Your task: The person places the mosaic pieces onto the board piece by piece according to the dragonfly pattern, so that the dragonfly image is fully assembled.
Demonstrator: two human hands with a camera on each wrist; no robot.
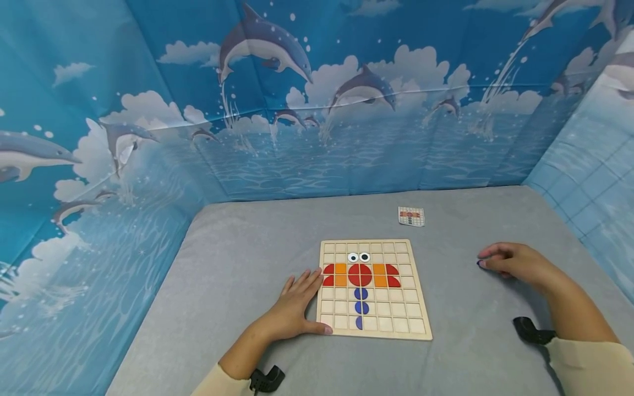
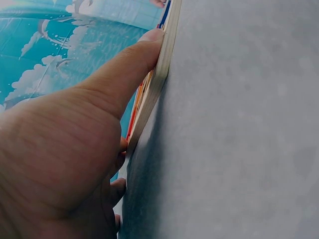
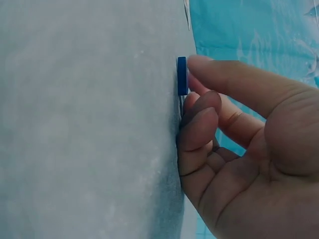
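Note:
A square wooden grid board (image 1: pixel 396 308) lies on the grey surface. Its pieces form a figure: two eye discs, red curved pieces, orange squares and a column of blue half-round pieces (image 1: pixel 361 293). My left hand (image 1: pixel 297 311) rests at the board's left side, fingers spread and fairly straight, thumb over the near left corner. In the left wrist view the thumb (image 2: pixel 124 64) lies along the board's edge. Off to the right of the board, my right hand (image 1: pixel 520 265) pinches a small blue piece (image 3: pixel 182 75) at its fingertips, low over the surface, its other fingers curled in.
A small picture card (image 1: pixel 411 216) with a similar gridded figure lies behind the board, to the right. Blue dolphin-printed cloth (image 1: pixel 317 148) hangs behind and along both sides of the grey surface (image 1: pixel 247 247). A black device (image 1: pixel 267 379) is worn at each wrist.

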